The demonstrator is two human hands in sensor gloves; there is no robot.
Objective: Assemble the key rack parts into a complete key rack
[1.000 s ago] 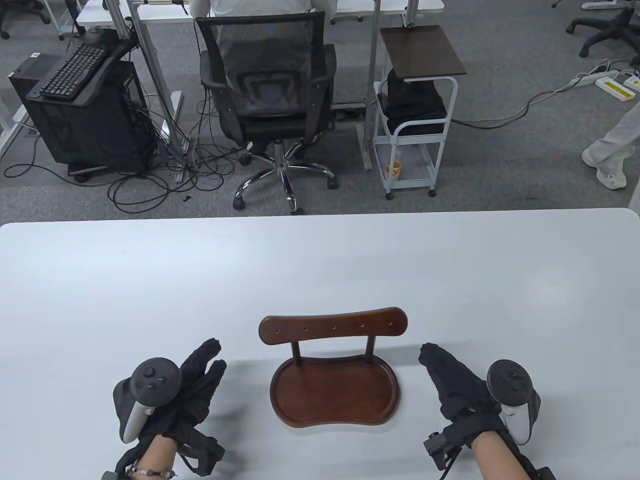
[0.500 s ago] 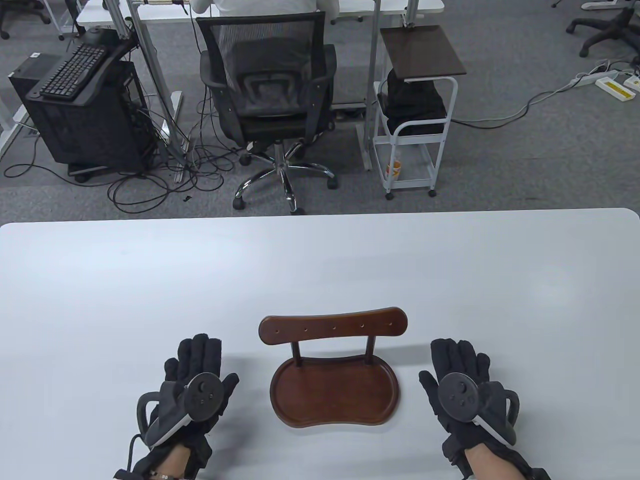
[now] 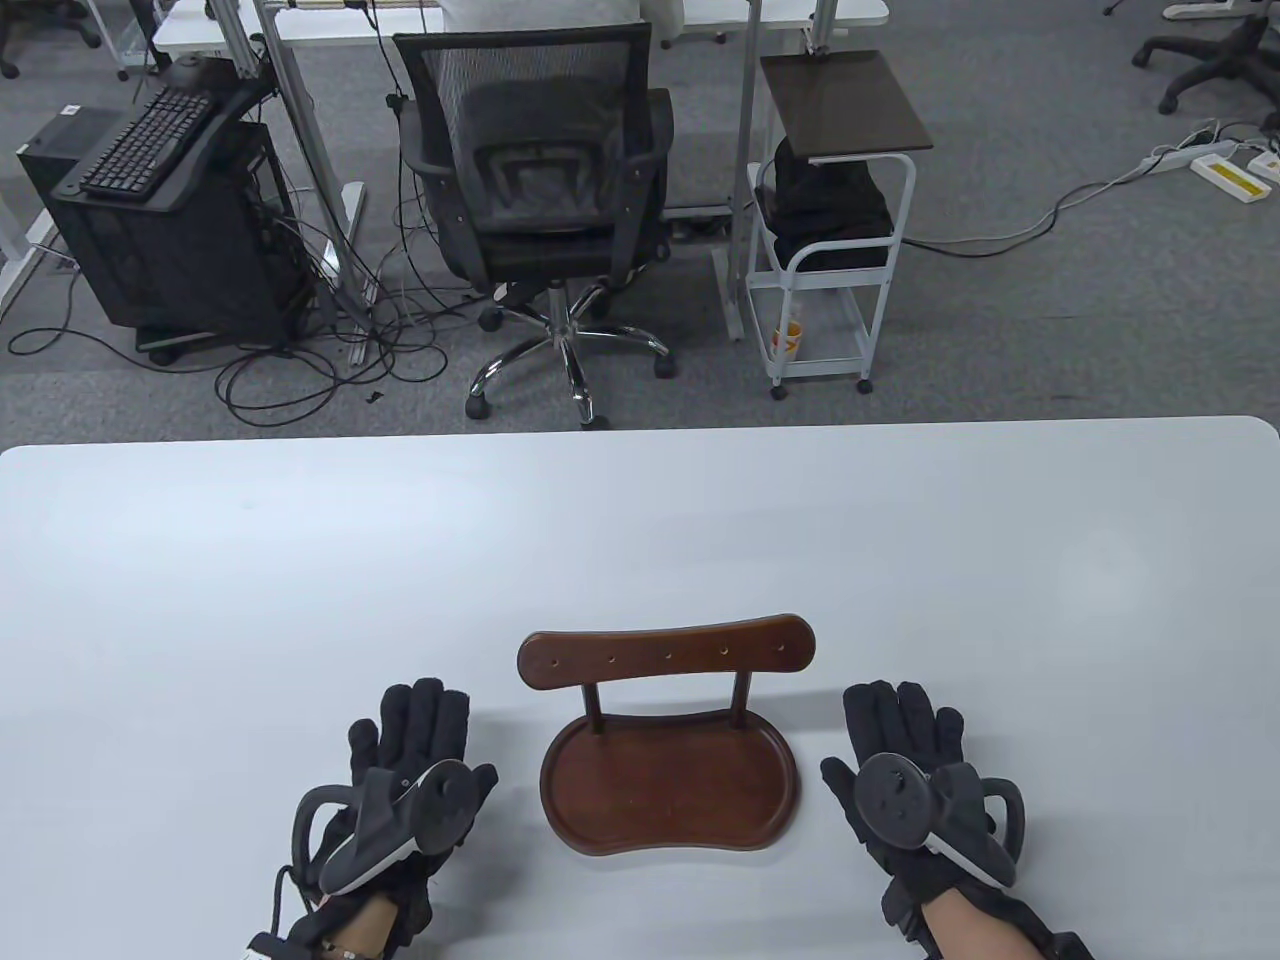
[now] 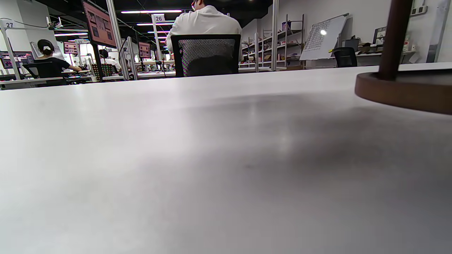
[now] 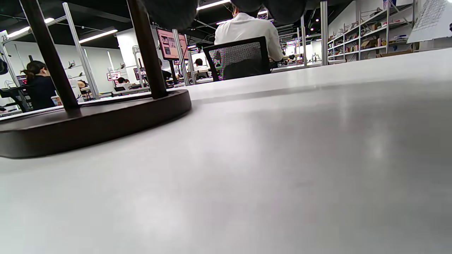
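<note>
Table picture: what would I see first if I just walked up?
The brown wooden key rack near the middle of the white table: a bean-shaped tray, two thin posts and a curved top bar with small holes. A black-gloved hand lies on either side, left hand and right hand, neither touching it. Behind the table there is a black office chair.

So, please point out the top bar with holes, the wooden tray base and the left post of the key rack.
top bar (image 3: 665, 651): table view, middle of its front face.
tray base (image 3: 668, 790): table view, bare centre of the dish.
left post (image 3: 593, 708): table view, mid-shaft.
</note>
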